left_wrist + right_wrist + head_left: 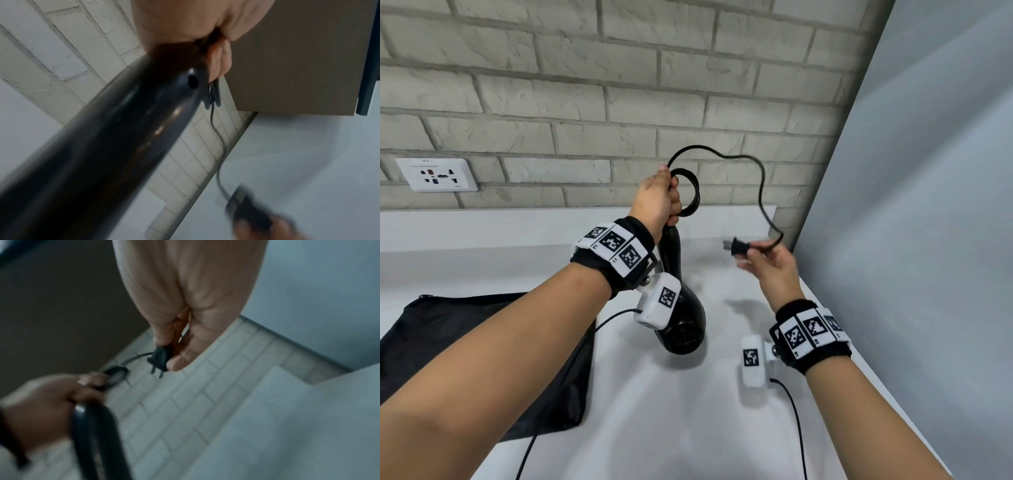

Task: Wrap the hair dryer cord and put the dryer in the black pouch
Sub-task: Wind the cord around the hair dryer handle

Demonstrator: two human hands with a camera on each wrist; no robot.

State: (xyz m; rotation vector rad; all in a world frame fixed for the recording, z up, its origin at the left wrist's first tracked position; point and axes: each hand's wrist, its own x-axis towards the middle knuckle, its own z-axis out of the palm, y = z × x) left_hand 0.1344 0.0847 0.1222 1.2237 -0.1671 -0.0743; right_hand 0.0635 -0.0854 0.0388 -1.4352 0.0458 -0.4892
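My left hand (pixel 659 202) grips the handle end of the black hair dryer (pixel 683 325), which hangs body-down above the white counter. The same hand holds a few coils of the black cord (pixel 690 192) against the handle. The loose cord (pixel 760 192) arcs up and right, then drops to the two-pin plug (pixel 736 247), pinched in the fingers of my right hand (pixel 765 262). In the right wrist view the plug (pixel 159 359) sits between thumb and fingertips. The left wrist view shows the dryer handle (pixel 123 129) close up. The black pouch (pixel 482 359) lies flat at the counter's left.
A white wall socket (pixel 436 174) sits on the brick wall at far left. A grey panel (pixel 928 205) closes off the right side. The white counter (pixel 688 411) runs from the wall toward me. Thin camera cables (pixel 796 421) trail from both wrists.
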